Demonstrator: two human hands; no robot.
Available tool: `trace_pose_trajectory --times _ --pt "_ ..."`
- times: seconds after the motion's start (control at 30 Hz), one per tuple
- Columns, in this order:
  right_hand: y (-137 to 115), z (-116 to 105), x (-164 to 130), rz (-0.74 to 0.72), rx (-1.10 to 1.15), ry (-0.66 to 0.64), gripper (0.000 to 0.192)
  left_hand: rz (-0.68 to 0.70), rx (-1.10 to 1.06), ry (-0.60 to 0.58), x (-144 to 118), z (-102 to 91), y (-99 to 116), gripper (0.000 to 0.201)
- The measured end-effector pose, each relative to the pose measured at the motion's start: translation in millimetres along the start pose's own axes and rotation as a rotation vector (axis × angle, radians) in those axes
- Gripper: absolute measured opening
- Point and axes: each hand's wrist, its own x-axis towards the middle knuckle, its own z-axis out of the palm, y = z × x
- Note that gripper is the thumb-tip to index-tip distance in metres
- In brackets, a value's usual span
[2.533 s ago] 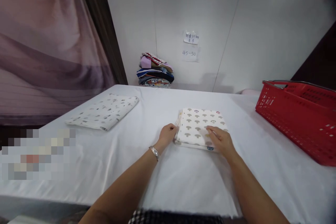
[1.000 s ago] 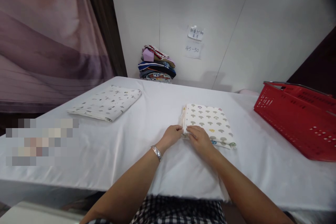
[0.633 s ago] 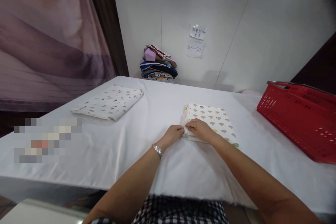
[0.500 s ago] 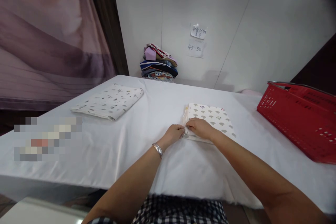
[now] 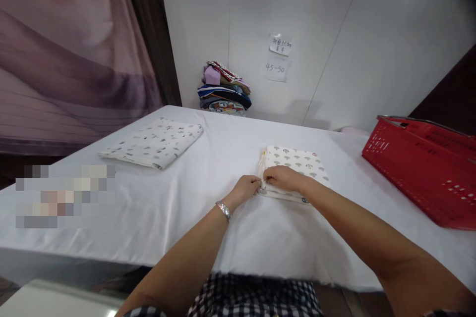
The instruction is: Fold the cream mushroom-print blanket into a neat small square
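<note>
While both hands meet at the cloth's (image 5: 295,166) near-left corner mid-tabletop (image 5: 223,158), left hand (image 5: 245,189) and right hand (image 5: 283,178) apparently pinch it; grip narrow.

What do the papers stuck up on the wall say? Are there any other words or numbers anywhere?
"45-50": handwritten on the lower paper note taped to the wall.
Upper paper note: handwritten characters, too small and blurred to read.
Pixelated patch on the left of the table: nothing readable.
Folded mushroom-print cloth, red basket and the pile of clothes: no readable words.
</note>
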Motion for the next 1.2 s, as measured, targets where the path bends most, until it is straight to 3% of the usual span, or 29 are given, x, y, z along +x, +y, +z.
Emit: trace_pose_trajectory --times 0.2,0.43,0.6,0.73,0.97,1.2 --pt "-1 3 7 -0.021 0.091 0.053 0.018 0.02 -0.012 -0.014 3 -0.1 -4 0.018" --pt "-2 14 9 -0.003 0.168 0.151 0.02 -0.053 -0.124 -0.103 -1 -4.1 5 0.015" --pt "2 24 10 -0.049 0.253 0.198 0.023 -0.067 -0.067 0.029 -1 3.0 6 0.024" --pt "15 25 9 0.021 0.328 0.245 0.024 -0.014 -0.029 0.099 0 7.1 4 0.023" --pt "55 11 18 0.221 0.024 0.28 0.023 -0.053 -0.046 0.061 1 6.8 3 0.019" --pt "91 8 48 0.327 -0.046 0.335 0.032 -0.042 -0.024 0.055 3 8.2 -3 0.021"
